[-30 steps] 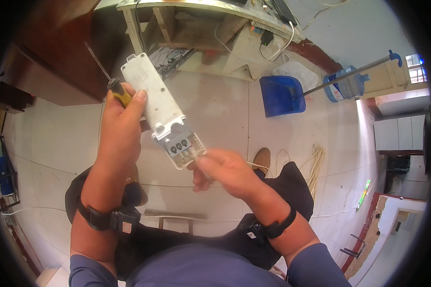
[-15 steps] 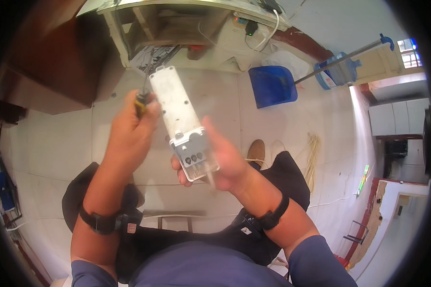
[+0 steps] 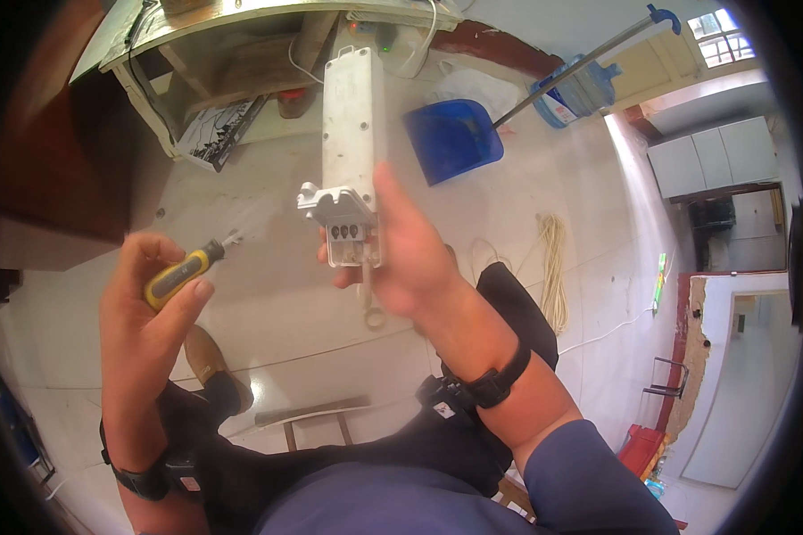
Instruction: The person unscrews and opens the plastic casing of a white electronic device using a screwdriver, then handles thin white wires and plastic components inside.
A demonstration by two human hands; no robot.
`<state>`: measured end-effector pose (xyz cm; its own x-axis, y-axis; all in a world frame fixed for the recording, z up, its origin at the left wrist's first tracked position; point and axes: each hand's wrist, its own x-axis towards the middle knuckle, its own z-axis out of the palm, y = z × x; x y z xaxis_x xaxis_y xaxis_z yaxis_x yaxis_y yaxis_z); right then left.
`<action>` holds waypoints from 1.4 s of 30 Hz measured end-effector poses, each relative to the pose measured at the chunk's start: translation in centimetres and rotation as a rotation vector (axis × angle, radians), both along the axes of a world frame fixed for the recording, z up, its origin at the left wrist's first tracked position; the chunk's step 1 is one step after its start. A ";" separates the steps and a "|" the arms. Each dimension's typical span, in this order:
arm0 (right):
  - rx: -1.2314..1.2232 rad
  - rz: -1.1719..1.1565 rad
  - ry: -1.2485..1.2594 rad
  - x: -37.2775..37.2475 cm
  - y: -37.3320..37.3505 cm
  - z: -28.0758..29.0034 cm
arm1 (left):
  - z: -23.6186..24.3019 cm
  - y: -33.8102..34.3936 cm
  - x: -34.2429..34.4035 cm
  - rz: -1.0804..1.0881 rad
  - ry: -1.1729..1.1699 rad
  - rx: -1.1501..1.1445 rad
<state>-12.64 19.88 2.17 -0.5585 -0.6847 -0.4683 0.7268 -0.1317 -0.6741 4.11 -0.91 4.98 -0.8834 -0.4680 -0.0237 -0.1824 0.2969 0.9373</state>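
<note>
A long white plastic housing (image 3: 346,125) with small screws along its face stands nearly upright in the middle of the view. My right hand (image 3: 410,250) grips its lower end, fingers wrapped behind it. There a hinged flap (image 3: 341,203) is swung up, baring a compartment with a grey block of three round dark terminals (image 3: 343,232). A pale strip with a ring end (image 3: 373,316) hangs below. To the left, apart from the housing, my left hand (image 3: 143,308) is closed around a yellow and grey screwdriver (image 3: 186,276). Its shaft points up and right, smeared by motion.
A blue long-handled dustpan (image 3: 455,143) and a large water bottle (image 3: 575,89) stand at the far right. A coil of cream cable (image 3: 553,272) lies on the tiled floor. A worn wooden desk (image 3: 241,67) stands at the back, a dark brown cabinet (image 3: 53,178) at left.
My left hand has drawn away from the housing, down and left, with the screwdriver. The housing has turned more upright, and its flap now stands out further. The whole view has shifted.
</note>
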 end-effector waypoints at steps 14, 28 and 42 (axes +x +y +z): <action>0.108 -0.052 0.014 0.0 -0.6 -0.3 | 1.3 3.4 0.1 0.057 0.205 0.377; 0.053 -0.002 -0.208 -0.3 -0.1 -0.9 | 0.4 4.1 -0.7 0.126 0.249 0.290; 0.053 -0.095 -0.163 0.5 -0.9 -0.2 | 1.0 4.0 -0.5 0.080 0.307 0.349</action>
<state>-12.11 18.99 1.97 -0.5336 -0.6046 -0.5914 0.8126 -0.1728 -0.5566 3.58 3.10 5.96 -0.8359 -0.5450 0.0650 0.1090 -0.0489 0.9928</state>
